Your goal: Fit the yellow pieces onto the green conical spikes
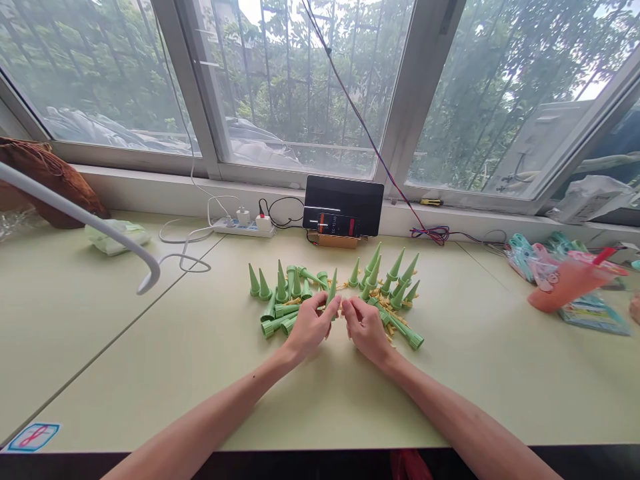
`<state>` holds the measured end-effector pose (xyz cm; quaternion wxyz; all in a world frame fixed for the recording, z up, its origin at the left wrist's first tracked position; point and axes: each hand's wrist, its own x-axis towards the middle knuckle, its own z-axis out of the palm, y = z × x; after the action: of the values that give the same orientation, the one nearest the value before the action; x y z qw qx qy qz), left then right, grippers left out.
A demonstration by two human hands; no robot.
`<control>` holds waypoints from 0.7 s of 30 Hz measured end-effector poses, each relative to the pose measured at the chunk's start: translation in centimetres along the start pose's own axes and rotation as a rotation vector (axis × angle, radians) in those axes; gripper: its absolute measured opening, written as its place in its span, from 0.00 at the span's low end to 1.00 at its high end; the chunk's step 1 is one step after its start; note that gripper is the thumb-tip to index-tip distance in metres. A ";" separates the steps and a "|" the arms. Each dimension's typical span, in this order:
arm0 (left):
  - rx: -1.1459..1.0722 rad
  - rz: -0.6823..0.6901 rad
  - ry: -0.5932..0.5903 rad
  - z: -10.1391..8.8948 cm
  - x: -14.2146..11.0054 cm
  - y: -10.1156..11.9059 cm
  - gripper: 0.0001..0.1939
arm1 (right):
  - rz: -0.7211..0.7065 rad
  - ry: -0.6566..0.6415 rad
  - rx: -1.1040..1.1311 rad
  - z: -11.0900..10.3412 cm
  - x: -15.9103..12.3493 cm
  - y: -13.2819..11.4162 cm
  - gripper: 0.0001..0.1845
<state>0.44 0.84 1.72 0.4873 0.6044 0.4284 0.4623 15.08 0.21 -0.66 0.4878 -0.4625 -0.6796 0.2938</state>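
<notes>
While the left hand [309, 327] grips a smooth cone [333, 287], the right hand [367, 328] curls, grasp unclear.

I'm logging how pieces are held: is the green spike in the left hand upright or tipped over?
Upright: the green spike points up from the left hand, its narrow tip topmost.

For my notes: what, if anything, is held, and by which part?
The left hand holds a green cone by its lower part; whether the right hand holds anything cannot be told.
</notes>
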 end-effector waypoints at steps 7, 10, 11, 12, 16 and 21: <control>-0.021 -0.016 0.010 0.0 0.0 0.1 0.22 | -0.006 -0.007 0.033 0.0 -0.1 0.3 0.24; -0.044 -0.021 0.034 -0.1 0.1 0.3 0.22 | -0.024 0.003 0.087 -0.1 -0.2 -0.3 0.16; -0.050 -0.022 0.041 -0.1 0.2 0.3 0.22 | -0.035 0.001 0.107 -0.1 -0.2 -0.5 0.14; -0.057 -0.021 0.047 -0.1 0.2 0.3 0.22 | -0.047 -0.001 0.122 -0.1 -0.2 -0.7 0.13; -0.059 -0.017 0.053 -0.1 0.3 0.2 0.22 | -0.083 -0.007 0.133 0.0 -0.1 -0.7 0.11; -0.014 0.001 0.043 -0.1 0.2 0.1 0.22 | -0.074 -0.007 0.098 0.0 0.0 -0.2 0.14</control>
<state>0.40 1.01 1.84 0.4820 0.5911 0.4353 0.4784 15.02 0.13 -0.49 0.5179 -0.4118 -0.6827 0.3101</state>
